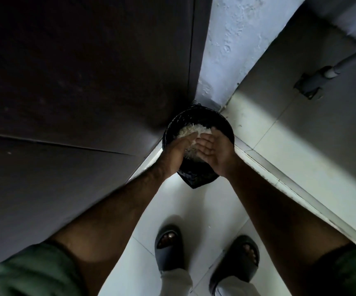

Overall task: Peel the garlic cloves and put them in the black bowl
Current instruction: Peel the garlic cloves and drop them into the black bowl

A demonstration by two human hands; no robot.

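A round black bin lined with a black bag (196, 180) stands on the floor in the corner. Pale garlic skins (188, 130) lie heaped inside it. My left hand (176, 153) and my right hand (214, 151) are held side by side over the bin's opening, palms turned towards each other, fingers fairly straight. Some skins (191, 149) show between the two palms, loose rather than gripped. No garlic cloves and no black bowl appear in view.
A dark cabinet face (76, 92) fills the left. A pale blue wall (232, 50) rises behind the bin. On the right runs a raised step edge (279, 180) with a grey pipe fitting (313, 81). My feet in dark slippers (168, 251) stand on white floor tiles (211, 208).
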